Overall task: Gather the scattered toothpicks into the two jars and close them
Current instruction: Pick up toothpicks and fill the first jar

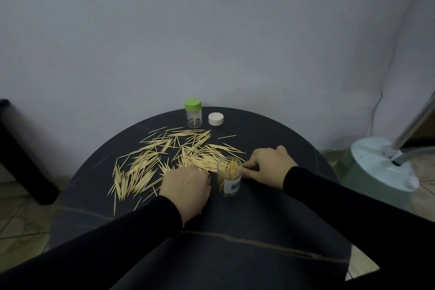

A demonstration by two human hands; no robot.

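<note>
Several pale toothpicks point(150, 162) lie scattered over the round dark table point(259, 231). An open clear jar point(229, 176) with a label stands near the middle, partly filled with toothpicks. My left hand point(186, 187) lies knuckles up just left of that jar, fingers curled down onto toothpicks. My right hand point(268, 165) is on the jar's right side, its fingertips pinching toothpicks against the table. At the far edge stands a second clear jar point(193, 113) with a green lid on, a few toothpicks inside. A loose white lid point(215, 119) rests beside it.
The table stands against a pale wall. A dark piece of furniture point(21, 153) stands at the left. A light green fan base point(386, 167) with a metal pole and a cable sits on the tiled floor at the right.
</note>
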